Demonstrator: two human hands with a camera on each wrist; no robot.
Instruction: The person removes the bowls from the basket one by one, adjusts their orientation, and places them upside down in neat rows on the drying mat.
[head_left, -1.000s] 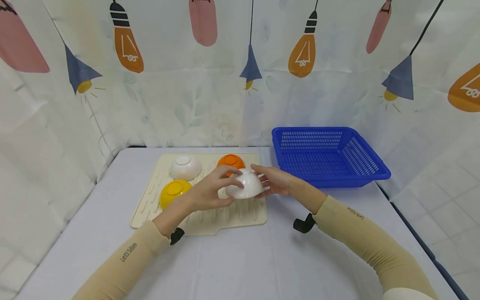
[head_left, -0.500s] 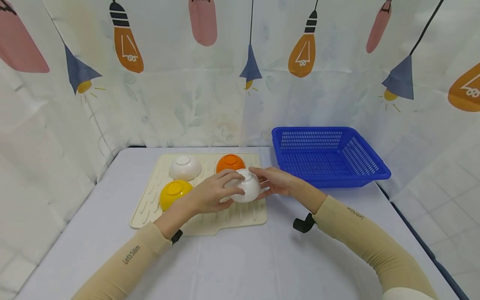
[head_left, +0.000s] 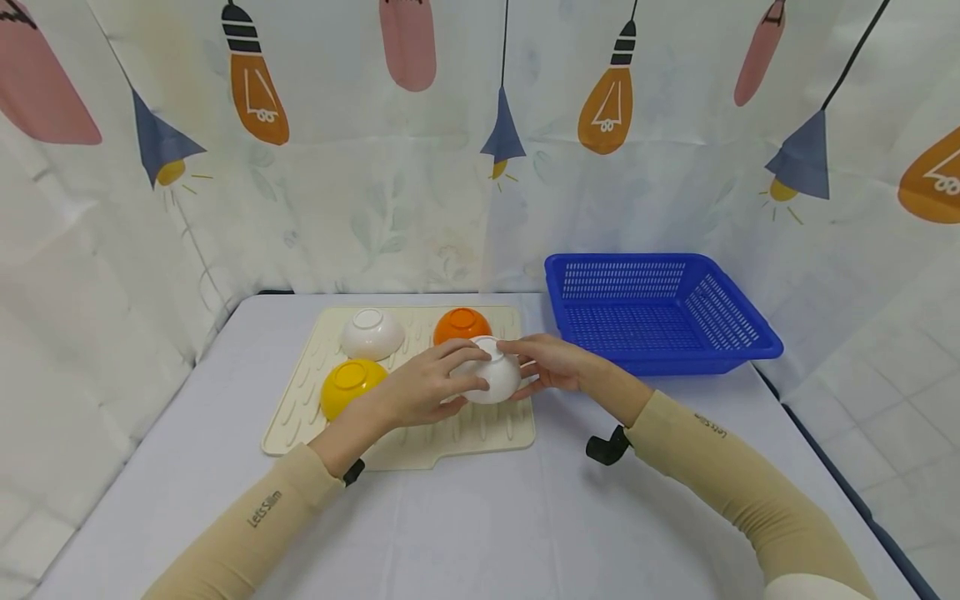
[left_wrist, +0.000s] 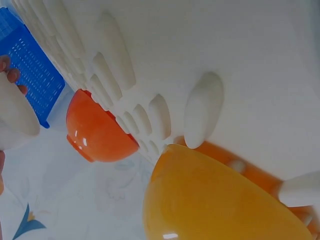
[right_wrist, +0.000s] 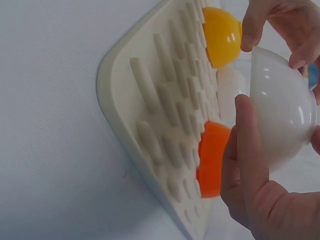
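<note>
Both hands hold a small white bowl (head_left: 497,385), bottom up, over the right part of a cream ridged drying mat (head_left: 480,440). My left hand (head_left: 422,387) grips its left side with spread, bent fingers. On the other side my right hand (head_left: 553,363) grips it, thumb near the foot ring and fingers along the wall. The right wrist view shows the held bowl (right_wrist: 282,110) apart from the mat, between both hands' fingers. Three bowls rest upside down on the mat: an orange bowl (head_left: 461,323), another white bowl (head_left: 371,335) and a yellow bowl (head_left: 351,385), partly behind the left hand.
A blue plastic basket (head_left: 660,363) with slotted walls stands at the back right, beside the mat. Behind the table (head_left: 480,533) with its white cloth hangs a curtain (head_left: 337,200) printed with lamps. Black wrist mounts (head_left: 607,447) stick out below the forearms.
The white bowl has tilted so its foot ring now shows on top. My left hand has shifted slightly with it, while my right arm has stayed nearly still.
</note>
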